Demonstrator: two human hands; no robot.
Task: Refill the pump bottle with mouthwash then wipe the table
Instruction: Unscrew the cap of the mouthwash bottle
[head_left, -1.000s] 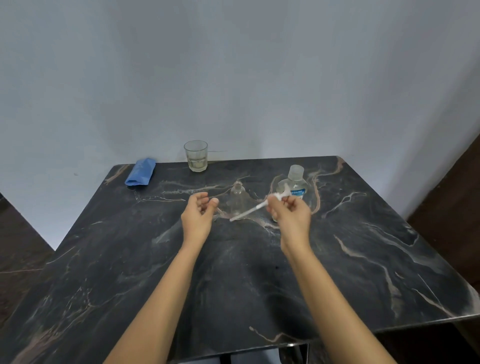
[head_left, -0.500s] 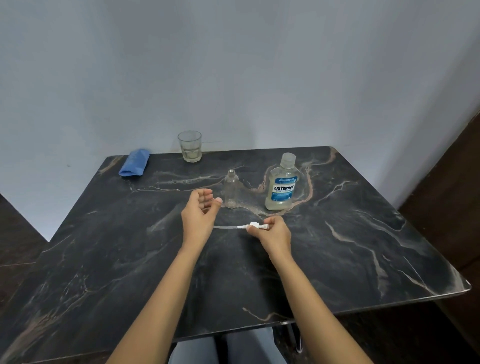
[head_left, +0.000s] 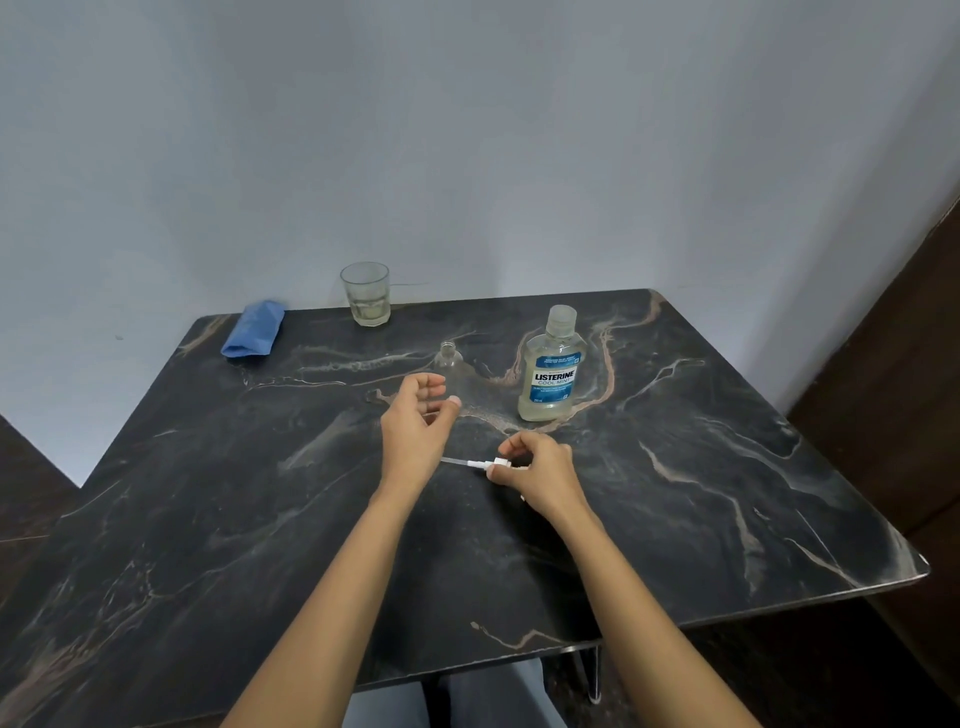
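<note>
A small clear pump bottle (head_left: 448, 359) stands uncapped in the middle of the dark marble table (head_left: 701, 467). Its white pump head with a thin dip tube (head_left: 480, 463) lies low over the tabletop, pinched at the head end in my right hand (head_left: 540, 470). My left hand (head_left: 415, 428) hovers just in front of the small bottle, fingers curled and apart, holding nothing. To the right of the small bottle stands a capped mouthwash bottle (head_left: 550, 371) with a blue label and pale liquid. A folded blue cloth (head_left: 254, 328) lies at the table's far left.
A drinking glass (head_left: 365, 292) with a little liquid stands at the back edge by the wall. The table's right corner and front edge are close by, and my legs show below the front edge.
My right hand has brought the pump head down from in front of the mouthwash bottle to the tabletop. The left hand has stayed in place. The view has tilted upward.
</note>
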